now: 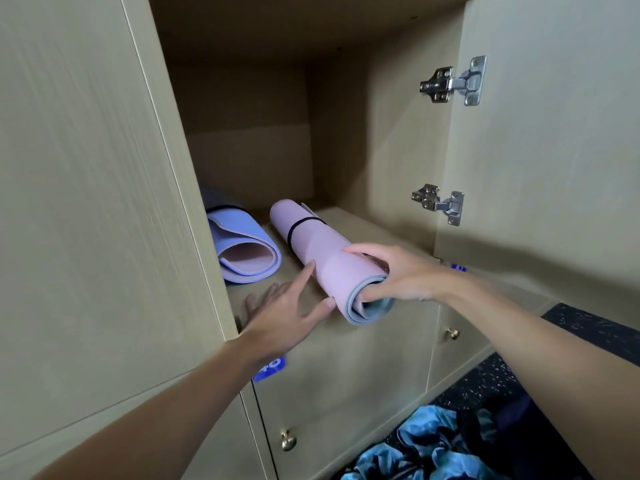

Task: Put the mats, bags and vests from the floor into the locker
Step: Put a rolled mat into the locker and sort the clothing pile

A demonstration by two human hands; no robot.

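Head view: right hand (405,275) grips pink mat (325,244), fingertips hidden in roll; left hand (287,310) spread, touching it.

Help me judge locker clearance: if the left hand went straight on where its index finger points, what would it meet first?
The pink rolled mat: the index fingertip of the left hand seems to touch its side, though depth is unclear.
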